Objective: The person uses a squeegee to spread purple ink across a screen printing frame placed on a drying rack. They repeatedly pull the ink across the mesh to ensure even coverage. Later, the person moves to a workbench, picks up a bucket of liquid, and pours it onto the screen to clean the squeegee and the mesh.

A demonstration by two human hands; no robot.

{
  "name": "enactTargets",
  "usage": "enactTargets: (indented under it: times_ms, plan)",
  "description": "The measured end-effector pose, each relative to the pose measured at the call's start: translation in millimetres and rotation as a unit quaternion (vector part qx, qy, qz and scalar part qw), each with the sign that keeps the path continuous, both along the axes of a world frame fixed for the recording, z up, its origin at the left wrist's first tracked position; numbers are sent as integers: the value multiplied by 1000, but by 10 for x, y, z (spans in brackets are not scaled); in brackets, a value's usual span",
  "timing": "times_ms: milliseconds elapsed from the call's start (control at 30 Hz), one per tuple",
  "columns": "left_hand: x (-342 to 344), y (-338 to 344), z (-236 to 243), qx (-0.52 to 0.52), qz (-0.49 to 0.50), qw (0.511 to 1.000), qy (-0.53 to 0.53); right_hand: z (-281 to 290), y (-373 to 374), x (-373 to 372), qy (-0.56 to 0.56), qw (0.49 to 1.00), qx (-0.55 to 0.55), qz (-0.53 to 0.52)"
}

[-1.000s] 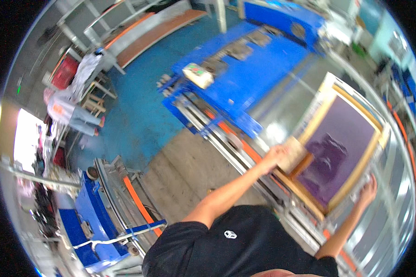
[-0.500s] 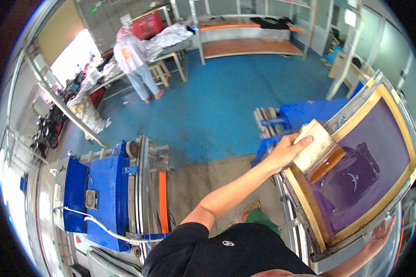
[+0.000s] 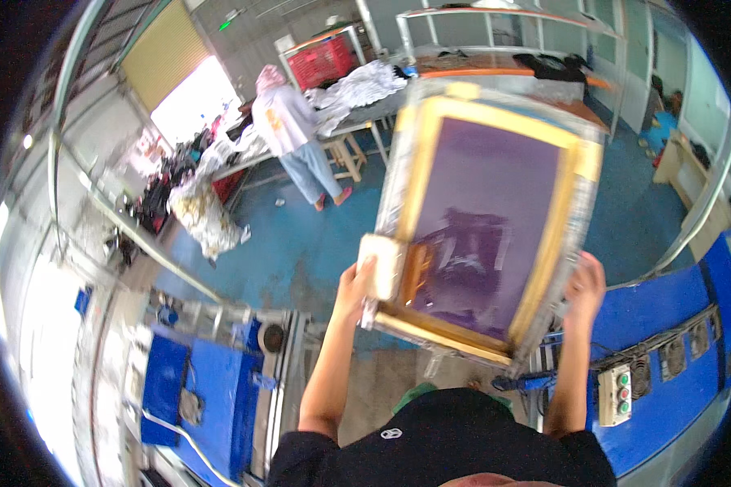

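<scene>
A screen printing frame [image 3: 573, 170] with yellow-taped edges and purple mesh [image 3: 499, 174] is held up in front of me, tilted slightly. Wet dark ink [image 3: 471, 252] lies on the lower half of the mesh. At the frame's lower left rests a squeegee [image 3: 384, 264] with a pale wooden handle and an amber blade. My left hand [image 3: 356, 290] is closed on the squeegee's handle at that edge; whether its fingers also hold the frame is hidden. My right hand [image 3: 585, 288] grips the frame's right side, its fingertips partly out of sight.
Blue machines stand to my left [image 3: 219, 398] and right [image 3: 658, 325], the right one with a button box [image 3: 615, 395]. Beyond, a person [image 3: 288, 134] stands at a table heaped with white cloth [image 3: 357, 85]. An orange-edged shelf [image 3: 479, 69] is at the back.
The frame has come from the right to the middle, lifted off its holder and turned more upright. My right hand now grips its side; my left hand still has the squeegee.
</scene>
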State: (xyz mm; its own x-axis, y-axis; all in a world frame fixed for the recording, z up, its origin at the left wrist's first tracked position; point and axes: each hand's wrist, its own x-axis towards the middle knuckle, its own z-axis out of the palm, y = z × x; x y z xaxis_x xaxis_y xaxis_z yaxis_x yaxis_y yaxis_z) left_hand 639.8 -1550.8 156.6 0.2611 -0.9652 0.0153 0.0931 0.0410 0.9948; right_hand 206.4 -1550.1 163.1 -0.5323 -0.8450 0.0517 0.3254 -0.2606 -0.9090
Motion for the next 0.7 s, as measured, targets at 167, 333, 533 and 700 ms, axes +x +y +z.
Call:
enactTargets:
  times_ms: [167,333,533,700]
  plan:
    - [684,-114,-815,73,71,994,30,-708,-1461,1045,86,989,-27,119]
    - [852,-685,-1390,111,157,981,33,-1101,-2637,1568,222,950,62,211]
    - [723,-2484,-1337,76,34,994,70,-975,-3949,1301,239,955,67,165]
    - [582,-3758,-1455,149,-62,986,41,-1194,-4390,746,201,977,41,62]
